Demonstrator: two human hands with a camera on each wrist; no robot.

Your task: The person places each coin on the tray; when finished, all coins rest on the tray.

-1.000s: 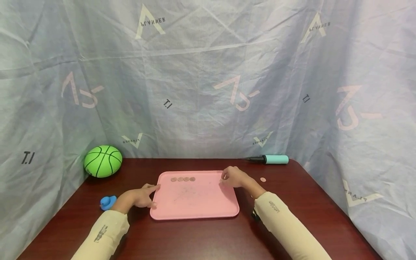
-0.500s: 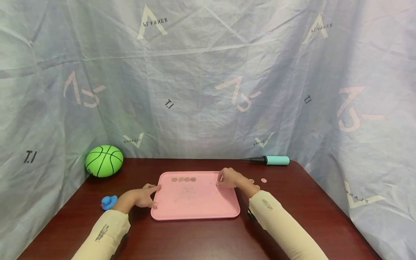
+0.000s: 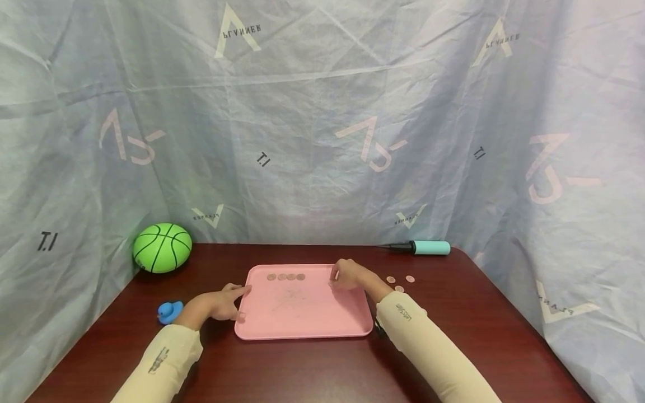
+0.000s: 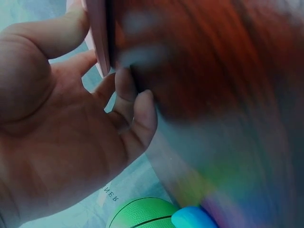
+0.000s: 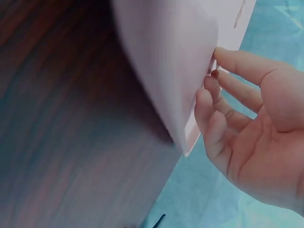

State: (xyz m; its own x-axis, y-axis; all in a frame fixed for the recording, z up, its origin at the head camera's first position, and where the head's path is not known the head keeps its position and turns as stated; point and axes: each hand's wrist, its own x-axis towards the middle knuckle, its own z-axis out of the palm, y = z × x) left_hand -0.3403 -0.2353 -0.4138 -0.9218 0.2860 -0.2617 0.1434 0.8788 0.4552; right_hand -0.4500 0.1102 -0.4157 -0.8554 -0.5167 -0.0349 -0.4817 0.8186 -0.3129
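A pink tray [image 3: 302, 327] lies on the table, with a row of several copper-coloured coins [image 3: 291, 277] near its far left side. My left hand [image 3: 220, 304] rests at the tray's left edge, thumb and index finger spread along the rim, the other fingers loosely bent in the left wrist view. Over the tray's far right part, my right hand [image 3: 349, 275] pinches a coin [image 5: 215, 73] between thumb and fingertips. Only a small coppery bit of that coin shows in the right wrist view; fingers hide the remainder.
Three loose coins [image 3: 400, 289] lie on the table right of the tray. Behind them is a teal hand pump [image 3: 431, 247]. A green ball [image 3: 163, 248] and a blue rubber duck [image 3: 169, 312] are at the left. Grey cloth [image 3: 302, 184] hangs around the table.
My right hand has slid left over the tray, toward the row of coins. Its forearm has uncovered more of the loose coins on the table. The left hand stays at the rim.
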